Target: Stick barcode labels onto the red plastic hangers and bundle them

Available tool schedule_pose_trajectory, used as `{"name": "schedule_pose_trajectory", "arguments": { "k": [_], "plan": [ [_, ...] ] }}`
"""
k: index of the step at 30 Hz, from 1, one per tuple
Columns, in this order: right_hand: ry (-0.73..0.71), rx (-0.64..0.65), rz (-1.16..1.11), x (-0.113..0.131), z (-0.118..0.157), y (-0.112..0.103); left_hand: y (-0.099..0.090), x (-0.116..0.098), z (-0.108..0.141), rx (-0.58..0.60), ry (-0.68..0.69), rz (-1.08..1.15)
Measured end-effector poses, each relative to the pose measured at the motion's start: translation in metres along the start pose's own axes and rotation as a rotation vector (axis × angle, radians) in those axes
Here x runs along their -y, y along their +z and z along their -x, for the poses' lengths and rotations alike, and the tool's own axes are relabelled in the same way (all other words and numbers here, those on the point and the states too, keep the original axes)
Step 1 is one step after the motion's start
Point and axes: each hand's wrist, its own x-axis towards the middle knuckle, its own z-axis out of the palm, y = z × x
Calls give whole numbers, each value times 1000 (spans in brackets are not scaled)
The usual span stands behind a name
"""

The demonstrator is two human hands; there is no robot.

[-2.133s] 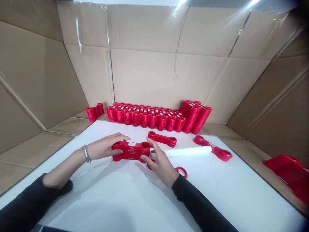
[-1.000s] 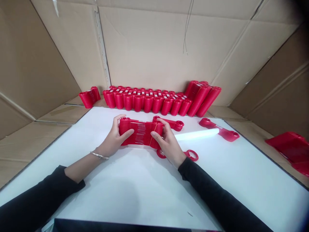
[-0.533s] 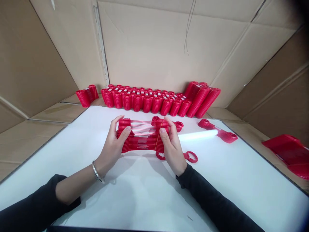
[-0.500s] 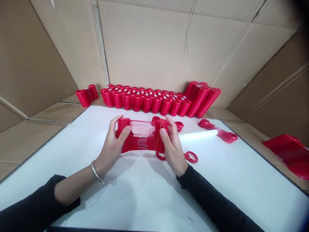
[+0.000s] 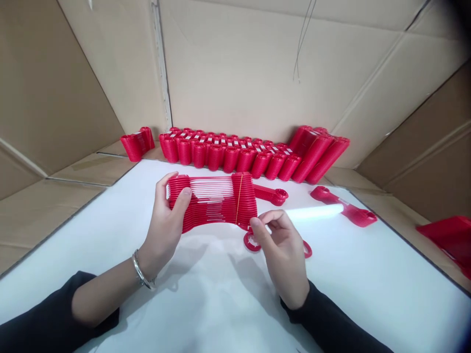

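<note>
My left hand (image 5: 166, 228) is closed around the left end of a stack of thin red plastic pieces (image 5: 211, 198), thumb in front, holding it raised above the white table. A thin orange rubber band (image 5: 240, 196) runs round the stack near its right end. At the lower right corner of the stack, my right hand (image 5: 283, 252) has its thumb and forefinger pinched together; what lies between them is hidden. Behind that hand a loose red piece with ring ends (image 5: 252, 243) lies on the table, mostly covered.
A long row of banded red stacks (image 5: 230, 159) stands along the cardboard back wall, with taller ones (image 5: 318, 152) at its right. Another stack (image 5: 138, 144) is at far left. On the white table (image 5: 206, 304) lie red bundles (image 5: 277, 197) (image 5: 344, 208). Red parts (image 5: 447, 240) sit far right.
My right hand has let go of the stack's right end and moved down to its lower corner, fingers now pinched. The stack has tilted slightly, held in my left hand.
</note>
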Motion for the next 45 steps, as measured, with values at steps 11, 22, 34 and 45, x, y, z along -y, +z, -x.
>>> {"name": "schedule_pose_trajectory", "arguments": {
  "k": [11, 22, 34, 45],
  "plan": [
    [417, 207, -412, -9, 5, 8, 3, -5, 5, -98, 13, 94],
    [567, 222, -595, -2, 8, 18, 9, -3, 15, -28, -38, 90],
    [575, 231, -623, 4, 13, 26, 13, -7, 17, -101, 0, 93],
    [547, 279, -600, 3, 17, 30, 11, -5, 13, -123, 48, 27]
  ]
}}
